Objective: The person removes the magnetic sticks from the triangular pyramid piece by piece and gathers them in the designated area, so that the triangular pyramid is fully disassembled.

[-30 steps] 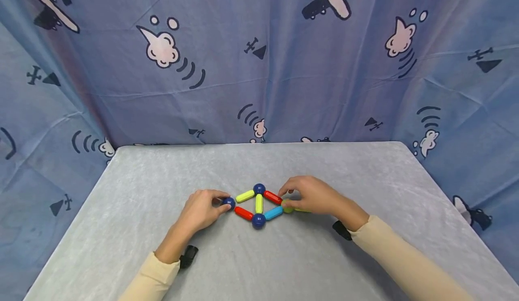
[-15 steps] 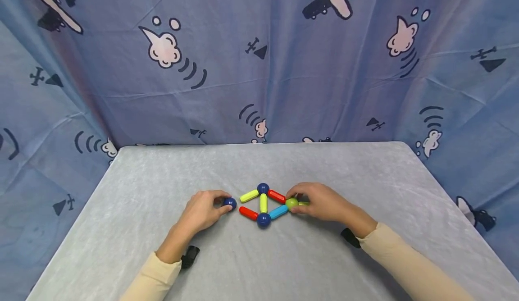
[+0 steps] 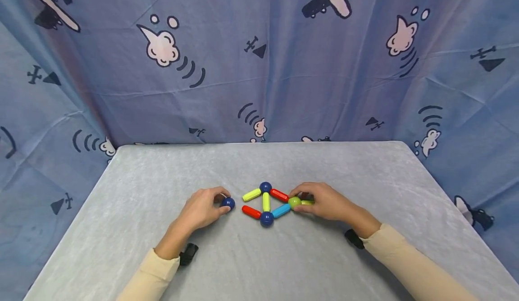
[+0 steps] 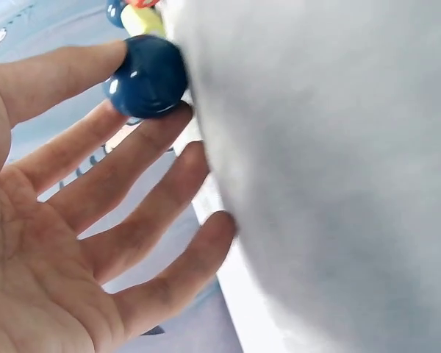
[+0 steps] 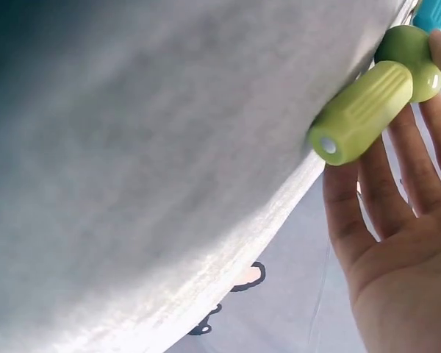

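Note:
My left hand [image 3: 201, 209] pinches a dark blue ball [image 3: 228, 203] between thumb and fingers on the cloth; the left wrist view shows the ball [image 4: 148, 76] at the fingertips. My right hand [image 3: 326, 202] holds a green ball [image 3: 294, 202] at the right corner of a flat shape made of magnetic rods and balls. A red rod [image 3: 279, 195] and a light blue rod [image 3: 281, 210] join it to two blue balls [image 3: 265, 187]. Between those stands a yellow-green rod [image 3: 266, 202]. Another yellow-green rod [image 3: 252, 195] and a red rod [image 3: 251, 212] point left, apart from the held blue ball.
One more yellow-green rod [image 5: 364, 114] sticks out from the green ball under my right palm. Pale grey cloth covers the table [image 3: 259, 265]. A blue printed curtain [image 3: 219, 66] hangs behind and along both sides.
The rod shape has slid right with my right hand, whose fingers now sit around the green ball. The gap to the blue ball in my left hand has widened.

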A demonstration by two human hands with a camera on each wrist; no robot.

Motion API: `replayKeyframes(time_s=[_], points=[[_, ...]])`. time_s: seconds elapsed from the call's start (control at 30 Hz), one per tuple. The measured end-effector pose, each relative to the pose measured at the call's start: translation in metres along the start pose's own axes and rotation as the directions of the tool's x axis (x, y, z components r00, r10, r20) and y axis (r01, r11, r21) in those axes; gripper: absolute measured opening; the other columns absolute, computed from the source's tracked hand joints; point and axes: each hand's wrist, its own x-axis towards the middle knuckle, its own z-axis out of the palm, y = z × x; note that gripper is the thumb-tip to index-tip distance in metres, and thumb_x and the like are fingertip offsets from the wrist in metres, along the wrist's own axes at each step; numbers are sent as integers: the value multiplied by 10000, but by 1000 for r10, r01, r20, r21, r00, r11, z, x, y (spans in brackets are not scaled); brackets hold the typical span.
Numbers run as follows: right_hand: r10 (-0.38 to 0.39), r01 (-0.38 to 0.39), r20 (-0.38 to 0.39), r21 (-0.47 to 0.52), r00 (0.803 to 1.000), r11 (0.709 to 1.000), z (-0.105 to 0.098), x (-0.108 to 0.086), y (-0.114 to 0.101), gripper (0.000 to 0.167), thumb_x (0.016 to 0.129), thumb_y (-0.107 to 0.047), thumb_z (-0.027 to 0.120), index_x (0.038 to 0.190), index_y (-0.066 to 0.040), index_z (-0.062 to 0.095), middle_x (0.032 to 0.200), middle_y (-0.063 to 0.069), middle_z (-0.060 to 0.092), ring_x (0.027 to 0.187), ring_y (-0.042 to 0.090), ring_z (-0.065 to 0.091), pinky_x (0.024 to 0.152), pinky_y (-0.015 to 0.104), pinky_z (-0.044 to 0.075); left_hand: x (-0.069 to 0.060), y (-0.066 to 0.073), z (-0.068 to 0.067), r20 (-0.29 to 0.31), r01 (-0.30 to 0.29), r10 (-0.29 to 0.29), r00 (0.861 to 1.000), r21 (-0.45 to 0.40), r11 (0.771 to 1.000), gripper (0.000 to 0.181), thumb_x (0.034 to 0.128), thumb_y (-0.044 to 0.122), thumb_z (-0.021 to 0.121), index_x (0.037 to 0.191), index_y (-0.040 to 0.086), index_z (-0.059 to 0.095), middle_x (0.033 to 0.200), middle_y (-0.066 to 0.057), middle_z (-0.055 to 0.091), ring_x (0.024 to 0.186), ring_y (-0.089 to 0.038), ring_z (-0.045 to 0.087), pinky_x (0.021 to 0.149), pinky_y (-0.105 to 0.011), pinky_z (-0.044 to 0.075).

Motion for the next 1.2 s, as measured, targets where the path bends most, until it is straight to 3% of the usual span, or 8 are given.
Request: replayKeyframes(time_s=[0.23,0.43,0.73,0.9,1.2], points=[[8,-7,-11,6,1000,1000,2,0,2,329,861,-342,776,1169,-252,703,1107,-92,701,947,80,625,853,342,546,19,-1,-14,59,10,-12,998,35,999,261,851,228,786,1097,179,715,1067,-29,745,974,-212,685,833,-438,524],[16,-16,-23,9,1000,1000,3,1,1,325,856,-347,782,1159,-260,706,1089,-97,700,935,72,611,839,323,538,46,-15,-29,65,23,-25,998,38,999,275,875,218,760,1140,173,703,1146,-57,727,1019,-244,673,882,-482,502],[-1,0,-38,-30,999,1000,7,0,0,316,855,-326,786,1153,-266,702,1073,-124,686,938,53,597,870,342,538,81,-35,-39,67,-26,25,997,21,999,275,883,159,749,1153,143,705,1169,-101,714,1026,-249,670,890,-440,517],[-17,16,-53,-28,998,999,8,-1,2,311,854,-326,788,1147,-262,704,1068,-117,690,933,55,601,854,342,541,88,-40,-39,51,-36,36,998,15,999,300,882,153,752,1178,140,706,1173,-86,711,1044,-250,669,899,-443,518],[-8,7,-60,-14,998,1000,8,-3,2,314,858,-345,781,1152,-266,705,1074,-111,697,937,64,606,853,349,535,90,-47,-32,3,-47,47,999,-59,997,361,883,178,763,1236,142,697,1274,-95,673,1055,-247,675,909,-439,523]])
